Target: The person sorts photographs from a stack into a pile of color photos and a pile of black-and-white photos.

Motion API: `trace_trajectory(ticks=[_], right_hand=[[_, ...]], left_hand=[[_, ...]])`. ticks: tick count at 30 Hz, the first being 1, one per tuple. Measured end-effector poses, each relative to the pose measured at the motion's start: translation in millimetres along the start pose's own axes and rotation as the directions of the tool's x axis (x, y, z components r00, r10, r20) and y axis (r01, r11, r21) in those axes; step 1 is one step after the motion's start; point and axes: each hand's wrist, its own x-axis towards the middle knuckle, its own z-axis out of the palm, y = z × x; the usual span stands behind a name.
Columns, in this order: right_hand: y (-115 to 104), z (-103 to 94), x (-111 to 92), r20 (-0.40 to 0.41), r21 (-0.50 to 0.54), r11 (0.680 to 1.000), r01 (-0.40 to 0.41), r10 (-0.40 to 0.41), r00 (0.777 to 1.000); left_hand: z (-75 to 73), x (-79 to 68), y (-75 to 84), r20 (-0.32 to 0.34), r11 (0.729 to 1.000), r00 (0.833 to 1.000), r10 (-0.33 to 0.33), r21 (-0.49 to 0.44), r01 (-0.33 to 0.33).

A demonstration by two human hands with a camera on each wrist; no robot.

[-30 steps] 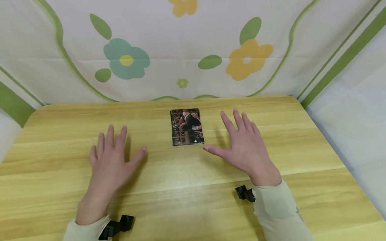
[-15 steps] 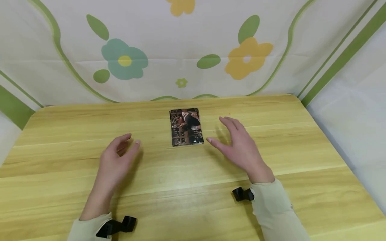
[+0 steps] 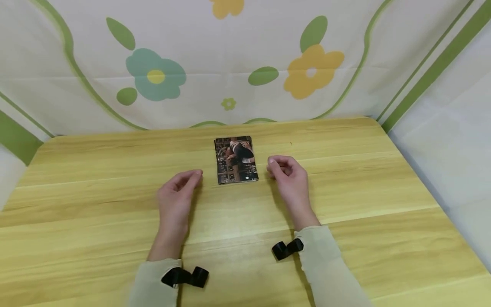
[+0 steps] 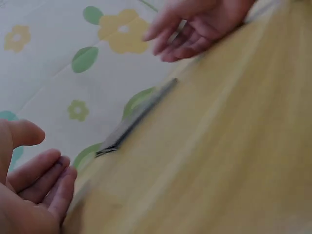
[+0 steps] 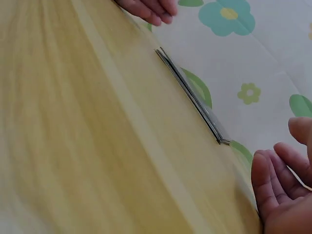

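A small stack of picture cards (image 3: 236, 160) lies flat towards the back of the table, a dark photo on top. Seen edge-on in the right wrist view, the stack (image 5: 192, 100) shows several thin layers. My left hand (image 3: 175, 198) is to the left of the cards and nearer to me, fingers loosely curved and holding nothing. On the other side, close to the cards' right edge, my right hand (image 3: 292, 183) has its fingers bent in the same loose way. Both wrist views show a gap between thumb and fingers. Neither hand touches the stack.
The wood-grain table (image 3: 230, 243) runs back to a white cloth (image 3: 215, 55) printed with flowers. A tiny dark speck (image 3: 291, 143) lies right of the cards. Black camera mounts (image 3: 198, 277) stick out from both sleeves.
Both hands have gone from spread fingers to loosely curved ones. The left hand has moved right, towards the cards; the right hand has shifted slightly left. The stack stays in place.
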Motion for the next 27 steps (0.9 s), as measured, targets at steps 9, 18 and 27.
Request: trace_trajectory(ticks=[9, 18, 27], right_hand=[[5.8, 10.4, -5.1, 0.080, -0.304, 0.933, 0.194, -0.178, 0.981], [5.0, 13.7, -9.9, 0.141, -0.428, 0.873, 0.235, -0.192, 0.971], [3.7, 15.3, -8.7, 0.163, -0.473, 0.853, 0.219, -0.160, 0.974]], left_hand=[[19.1, -2.3, -13.4, 0.060, 0.916, 0.976, 0.210, 0.338, -0.217], [24.2, -5.5, -19.3, 0.169, 0.827, 0.947, 0.274, 0.461, -0.322], [29.1, -9.4, -19.5, 0.156, 0.772, 0.931, 0.329, 0.525, -0.360]])
